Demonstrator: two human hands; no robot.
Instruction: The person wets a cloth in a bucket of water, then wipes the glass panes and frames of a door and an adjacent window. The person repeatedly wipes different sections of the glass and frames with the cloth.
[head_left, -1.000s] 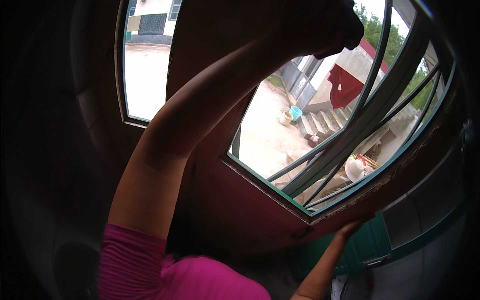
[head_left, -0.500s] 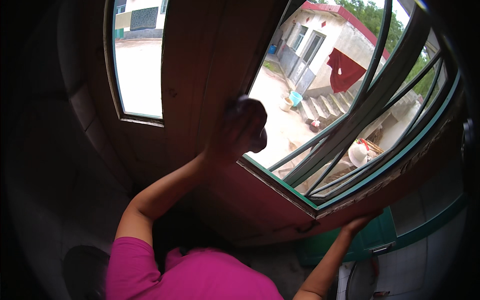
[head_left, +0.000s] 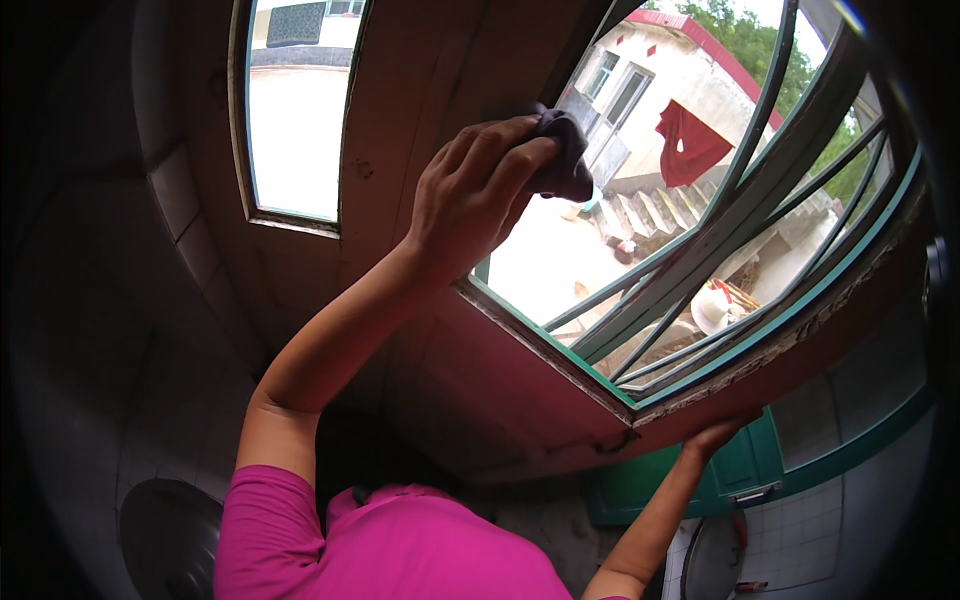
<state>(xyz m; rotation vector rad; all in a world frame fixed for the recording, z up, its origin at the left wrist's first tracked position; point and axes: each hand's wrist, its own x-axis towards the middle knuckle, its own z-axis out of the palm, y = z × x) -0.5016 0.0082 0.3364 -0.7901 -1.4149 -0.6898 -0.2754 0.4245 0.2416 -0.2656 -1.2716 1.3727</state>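
My left hand (head_left: pixel 478 190) is raised in front of a reddish-brown wooden door (head_left: pixel 400 130). Bunched between its fingers is a dark cloth (head_left: pixel 562 165), held at the left edge of the barred window (head_left: pixel 640 310). Whether the cloth touches the frame or the pane, I cannot tell. Lower right, my right hand (head_left: pixel 722 434) is against the lower edge of the dark red panel (head_left: pixel 540 400) under that window. Its fingers are in shadow and mostly hidden.
A narrow pane (head_left: pixel 295 130) is set in the door's left part. Below my right hand are a green cabinet (head_left: pixel 735 460) and a round pan-like object (head_left: pixel 712 560) on white tiles. A dark round object (head_left: pixel 172 535) is at lower left. Outside, steps and a red cloth (head_left: pixel 690 145) show.
My left hand has moved up and to the right with the cloth, from the wood beside the window to the window's edge. My right hand stays at the panel.
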